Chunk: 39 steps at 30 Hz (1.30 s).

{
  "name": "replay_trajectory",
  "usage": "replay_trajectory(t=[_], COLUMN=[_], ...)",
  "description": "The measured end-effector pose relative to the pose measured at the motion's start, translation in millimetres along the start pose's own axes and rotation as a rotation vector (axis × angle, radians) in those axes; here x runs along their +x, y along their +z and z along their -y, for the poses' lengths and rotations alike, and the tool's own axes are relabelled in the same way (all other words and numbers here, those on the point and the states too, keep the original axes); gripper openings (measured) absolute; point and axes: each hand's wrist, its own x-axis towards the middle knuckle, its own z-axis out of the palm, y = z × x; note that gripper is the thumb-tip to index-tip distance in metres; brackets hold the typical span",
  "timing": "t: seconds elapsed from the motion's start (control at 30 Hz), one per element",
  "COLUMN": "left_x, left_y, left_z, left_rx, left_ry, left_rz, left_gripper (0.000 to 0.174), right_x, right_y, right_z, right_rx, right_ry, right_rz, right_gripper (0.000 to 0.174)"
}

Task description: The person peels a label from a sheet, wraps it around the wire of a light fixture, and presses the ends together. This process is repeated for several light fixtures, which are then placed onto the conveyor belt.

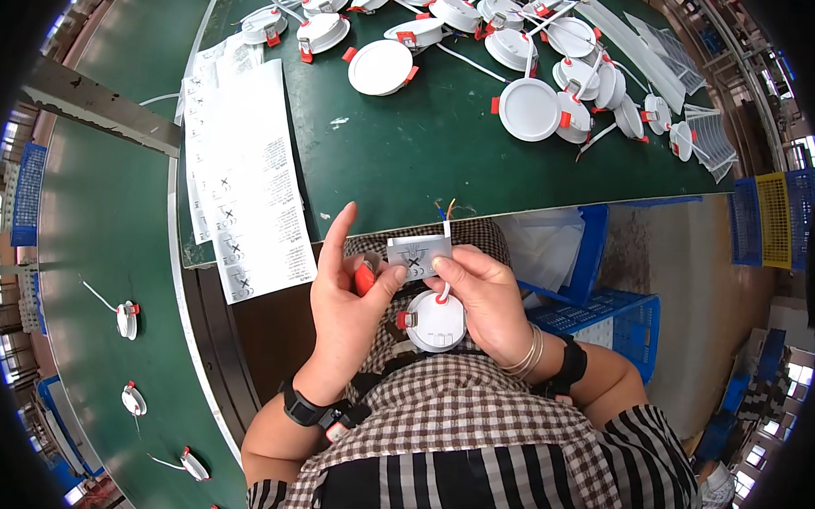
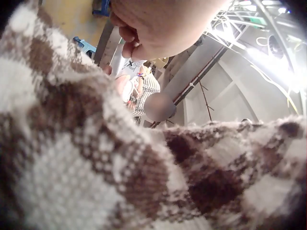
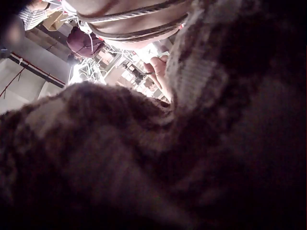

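In the head view a silver printed label lies across a white cable, whose coloured wire ends stick out above it. My left hand pinches the label's left edge by the thumb, its index finger pointing up. A small red piece shows inside that hand; its kind is hidden. My right hand pinches the label's right side at the cable. Below hangs a round white downlight with a red-tipped clip, near the right fingers. Checked cloth fills most of both wrist views, where the work is mostly hidden.
Sheets of printed labels overhang the green table's front edge at left. Many white downlights are heaped at the back. More lie along a green belt at left. Blue crates stand low at right.
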Motion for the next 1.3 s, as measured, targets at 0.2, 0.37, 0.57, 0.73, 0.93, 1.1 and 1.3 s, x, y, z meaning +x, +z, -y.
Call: replay_trajectory(t=[0.2, 0.37, 0.57, 0.73, 0.93, 1.1, 1.3], left_x=[0.5, 1.5, 2.1, 2.0, 0.9, 1.4, 3.5], left_y=[0.1, -0.2, 0.5, 1.1, 1.0, 0.7, 0.6], left_z=[0.5, 2.2, 3.6, 2.4, -1.2, -0.9, 2.8], left_rx=[-0.054, -0.019, -0.031, -0.089, -0.102, -0.120, -0.182], left_ry=[-0.002, -0.001, -0.003, -0.025, -0.065, -0.084, -0.098], left_rz=[-0.006, 0.000, 0.004, 0.014, 0.026, 0.031, 0.041], left_gripper=[0.076, 0.076, 0.076, 0.075, 0.075, 0.074, 0.073], right_x=[-0.4, 0.7, -0.2, -1.1, -2.8, -3.9, -3.0], right_y=[1.4, -0.6, 0.2, 1.5, 0.3, 1.7, 2.9], right_z=[1.8, -0.6, 1.1, 1.3, 0.7, 0.9, 0.6], right_rx=[-0.064, -0.077, -0.086, -0.079, -0.081, -0.043, -0.021], right_ry=[-0.047, -0.059, -0.063, -0.057, -0.056, -0.040, -0.032], right_rz=[0.024, 0.043, 0.031, 0.022, 0.025, 0.023, 0.020], right_gripper=[0.019, 0.018, 0.017, 0.017, 0.016, 0.015, 0.014])
